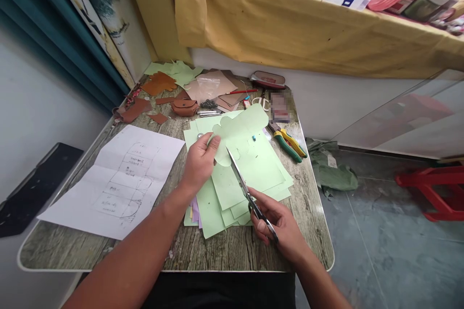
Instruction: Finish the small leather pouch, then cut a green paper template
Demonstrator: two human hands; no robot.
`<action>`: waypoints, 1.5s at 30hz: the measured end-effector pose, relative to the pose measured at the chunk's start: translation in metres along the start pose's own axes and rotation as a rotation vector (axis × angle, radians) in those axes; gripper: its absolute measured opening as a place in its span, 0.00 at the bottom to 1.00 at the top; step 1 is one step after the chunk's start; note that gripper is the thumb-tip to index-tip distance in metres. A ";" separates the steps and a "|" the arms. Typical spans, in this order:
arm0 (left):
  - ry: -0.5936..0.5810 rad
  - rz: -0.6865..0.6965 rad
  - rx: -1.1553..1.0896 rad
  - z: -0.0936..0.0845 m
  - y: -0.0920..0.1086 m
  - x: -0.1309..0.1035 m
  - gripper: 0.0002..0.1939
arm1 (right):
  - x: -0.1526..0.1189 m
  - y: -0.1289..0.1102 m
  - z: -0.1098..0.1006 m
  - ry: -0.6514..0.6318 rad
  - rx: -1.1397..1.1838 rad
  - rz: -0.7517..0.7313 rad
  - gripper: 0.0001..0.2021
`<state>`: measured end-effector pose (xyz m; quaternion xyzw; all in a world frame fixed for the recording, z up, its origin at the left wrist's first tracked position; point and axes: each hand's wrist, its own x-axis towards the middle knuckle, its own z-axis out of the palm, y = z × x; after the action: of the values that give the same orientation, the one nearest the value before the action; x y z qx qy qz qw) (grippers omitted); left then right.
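Observation:
My left hand (201, 159) pinches the left end of a light green paper cutout (242, 127) with rounded, lobed edges, thumb on top. In my right hand (272, 219) is a pair of scissors (242, 181), its blades pointing up and left with the tip close to the cutout's lower edge. Whether the tip touches the paper I cannot tell. Beneath both lies a stack of green paper sheets (232, 193), with a bit of purple paper showing at its left. A small blue piece (254, 138) rests on the sheets.
A white sheet with a hand-drawn pattern (119, 178) lies at left. Pliers with yellow-green handles (288, 144) sit at right. Toward the back are a small brown leather pouch (184, 107), leather scraps (159, 84) and a red pen (242, 91). A red stool (435, 188) stands on the floor.

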<state>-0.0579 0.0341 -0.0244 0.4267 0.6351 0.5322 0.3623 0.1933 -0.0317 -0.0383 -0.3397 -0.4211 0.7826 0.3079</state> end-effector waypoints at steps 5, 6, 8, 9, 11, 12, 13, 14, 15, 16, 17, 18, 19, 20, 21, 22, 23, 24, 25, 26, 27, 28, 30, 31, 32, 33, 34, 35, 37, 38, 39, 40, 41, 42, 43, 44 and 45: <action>-0.002 -0.005 -0.003 0.001 0.000 0.000 0.17 | -0.001 0.002 -0.001 0.020 -0.008 0.013 0.36; -0.005 -0.007 -0.006 0.001 -0.001 0.000 0.17 | -0.001 0.002 -0.001 0.029 -0.016 0.017 0.37; -0.011 -0.016 -0.012 0.001 -0.002 0.000 0.18 | -0.001 0.002 -0.001 0.039 -0.028 0.021 0.38; -0.013 -0.021 -0.015 0.002 -0.002 0.000 0.18 | -0.001 0.002 0.000 0.038 -0.032 0.021 0.38; -0.015 -0.023 -0.013 0.002 -0.003 -0.001 0.19 | -0.001 0.000 0.001 0.031 -0.037 0.021 0.37; -0.016 -0.020 -0.010 0.002 -0.004 -0.001 0.20 | -0.001 0.000 0.001 0.027 -0.039 0.022 0.37; -0.018 -0.016 -0.007 0.001 -0.004 -0.001 0.20 | -0.001 -0.001 0.001 0.026 -0.040 0.023 0.36; -0.021 -0.013 -0.003 0.001 -0.005 -0.001 0.20 | -0.001 -0.001 0.001 0.024 -0.038 0.022 0.36; -0.023 -0.013 -0.002 0.001 -0.005 -0.001 0.20 | 0.000 -0.001 0.001 0.022 -0.033 0.019 0.36; -0.023 -0.019 -0.001 0.001 -0.005 -0.002 0.19 | 0.000 0.000 0.001 0.020 -0.028 0.015 0.36; -0.022 -0.027 -0.003 0.001 -0.005 -0.002 0.19 | 0.000 0.000 0.000 0.017 -0.022 0.010 0.35; -0.021 -0.037 -0.007 0.001 -0.004 -0.002 0.19 | 0.000 0.001 0.000 0.016 -0.018 0.005 0.35; -0.021 -0.046 -0.013 0.002 -0.004 -0.002 0.19 | 0.000 0.001 0.000 0.015 -0.016 0.002 0.35; -0.022 -0.052 -0.022 0.002 -0.004 -0.002 0.19 | 0.000 0.002 0.000 0.016 -0.015 -0.001 0.34; -0.024 -0.056 -0.031 0.002 -0.004 -0.002 0.19 | 0.000 0.002 -0.001 0.019 -0.015 -0.003 0.35; -0.025 -0.057 -0.039 0.003 -0.004 -0.002 0.19 | 0.000 0.002 -0.001 0.021 -0.015 -0.004 0.35; -0.026 -0.056 -0.046 0.003 -0.004 -0.002 0.19 | 0.000 0.002 -0.001 0.023 -0.015 -0.005 0.35; -0.026 -0.053 -0.050 0.004 -0.004 -0.002 0.19 | 0.000 0.002 -0.001 0.026 -0.017 -0.004 0.35; -0.027 -0.051 -0.052 0.004 -0.004 -0.002 0.19 | 0.000 0.002 -0.001 0.029 -0.019 -0.002 0.35; -0.027 -0.048 -0.053 0.005 -0.004 -0.002 0.19 | 0.000 0.002 0.000 0.034 -0.023 0.002 0.36; -0.026 -0.045 -0.053 0.005 -0.004 -0.002 0.19 | 0.000 0.002 0.000 0.038 -0.027 0.009 0.36; -0.025 -0.044 -0.053 0.005 -0.004 -0.003 0.19 | 0.001 0.002 0.000 0.043 -0.030 0.014 0.37; -0.022 -0.044 -0.055 0.005 -0.004 -0.003 0.19 | 0.001 0.002 0.000 0.047 -0.030 0.021 0.37; -0.022 -0.043 -0.058 0.005 -0.005 -0.003 0.19 | 0.001 0.002 0.000 0.044 -0.026 0.019 0.37; -0.023 -0.041 -0.060 0.005 -0.005 -0.004 0.19 | 0.000 0.003 -0.001 0.041 -0.022 0.015 0.37; -0.024 -0.040 -0.061 0.005 -0.005 -0.004 0.19 | 0.000 0.003 -0.001 0.038 -0.019 0.012 0.37; -0.025 -0.040 -0.060 0.004 -0.006 -0.004 0.19 | 0.000 0.003 -0.001 0.036 -0.018 0.009 0.37; -0.026 -0.041 -0.059 0.004 -0.006 -0.004 0.19 | -0.001 0.004 -0.002 0.033 -0.017 0.009 0.37; -0.023 -0.052 -0.054 0.003 -0.007 -0.003 0.19 | -0.001 0.004 -0.002 0.028 -0.016 0.011 0.38; -0.020 -0.059 -0.051 0.002 -0.007 -0.002 0.19 | -0.001 0.003 -0.002 0.022 -0.016 0.011 0.38; -0.013 -0.064 -0.048 0.002 -0.008 -0.001 0.19 | -0.001 0.003 -0.003 0.015 -0.017 0.012 0.39; -0.006 -0.068 -0.045 0.001 -0.008 0.000 0.20 | -0.001 0.002 -0.003 0.006 -0.019 0.013 0.39; 0.003 -0.070 -0.044 0.000 -0.007 0.000 0.20 | -0.001 0.002 -0.003 -0.001 -0.024 0.014 0.39; 0.010 -0.074 -0.046 0.000 -0.007 0.001 0.21 | -0.001 0.001 -0.003 -0.008 -0.027 0.014 0.39; 0.015 -0.078 -0.052 -0.001 -0.006 0.001 0.21 | -0.001 0.001 -0.003 -0.014 -0.025 0.011 0.39; 0.017 -0.084 -0.061 -0.001 -0.005 0.001 0.21 | -0.001 0.001 -0.003 -0.017 -0.020 0.005 0.39; 0.017 -0.091 -0.071 -0.001 -0.004 0.002 0.21 | -0.001 0.001 -0.003 -0.019 -0.011 -0.003 0.38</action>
<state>-0.0603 0.0347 -0.0286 0.3796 0.6376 0.5410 0.3958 0.1961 -0.0316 -0.0396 -0.3335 -0.4290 0.7828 0.3032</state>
